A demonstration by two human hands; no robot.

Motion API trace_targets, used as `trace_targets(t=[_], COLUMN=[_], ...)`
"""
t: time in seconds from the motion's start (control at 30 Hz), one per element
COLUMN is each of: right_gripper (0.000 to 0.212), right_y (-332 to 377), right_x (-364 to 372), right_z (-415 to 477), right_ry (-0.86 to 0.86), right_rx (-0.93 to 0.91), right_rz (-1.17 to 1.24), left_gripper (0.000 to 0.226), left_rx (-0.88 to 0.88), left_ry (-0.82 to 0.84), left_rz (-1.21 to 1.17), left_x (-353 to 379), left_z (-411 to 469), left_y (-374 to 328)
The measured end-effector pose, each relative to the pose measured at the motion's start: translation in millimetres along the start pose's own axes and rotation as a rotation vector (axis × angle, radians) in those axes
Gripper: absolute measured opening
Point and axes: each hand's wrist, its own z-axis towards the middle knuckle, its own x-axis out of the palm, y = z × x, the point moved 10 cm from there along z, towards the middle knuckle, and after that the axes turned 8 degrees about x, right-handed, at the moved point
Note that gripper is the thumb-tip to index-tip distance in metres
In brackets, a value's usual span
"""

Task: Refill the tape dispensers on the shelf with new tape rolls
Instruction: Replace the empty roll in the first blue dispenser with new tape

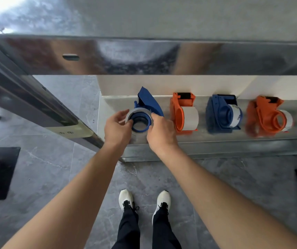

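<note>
Both forearms, the left forearm and the right forearm, are bare from wrist back to the lower edge of view. The left hand and right hand are bare as well. Below them the legs are in plain black trousers, cut fairly close and narrowing toward the ankles. On the feet is a pair of white sneakers, the left sneaker and the right sneaker, each with a smooth, rounded toe (bright against the grey floor). Black laces run over a dark tongue on each, and the left pair's loose ends hang toward the inner side.
</note>
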Motion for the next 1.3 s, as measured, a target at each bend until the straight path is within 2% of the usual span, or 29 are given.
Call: trace_targets(t=[0.13,0.23,0.3,0.4,0.57,1.0,1.3], right_gripper=[0.024,0.031,0.042,0.052,0.046,0.044,0.057], right_y=[1.1,3.3,5.3,3.6,-5.6,-4.6,-18.7], right_x=[-24.3,-41.4,-45.4,-35.0,-18.5,-11.7,-6.6], right_z=[-3.0,-2.7,-0.1,8.3,8.2,-0.3,9.0], right_ry=[-0.115,-0.2,-0.223,-0.155,-0.047,-0.095,-0.135], right_rx=[-0.063,-0.165,-0.197,-0.162,-0.077,-0.033,0.035], right_rz=[0.114,0.235,0.22,0.191,0.154,0.221,0.403], left_gripper=[0.042,0.042,0.042,0.043,0.046,0.034,0.024], left_rx=[0.01,0.01,0.013,0.016,-0.002,-0.091,-0.153], left_ry=[-0.002,-0.005,-0.008,-0.004,0.024,0.045,0.021], left_rz=[0.005,0.002,-0.004,0.006,0.008,-0.094,-0.154], left_x=[-3.1,-6.6,-8.1,-9.9,-9.9,-1.0,0.6], left_z=[-3.4,-5.6,-6.3,-6.1,-7.9,-12.6,-15.6], left_y=[-3.1,-4.3,-5.6,-6.3,-2.8,10.6,14.5])
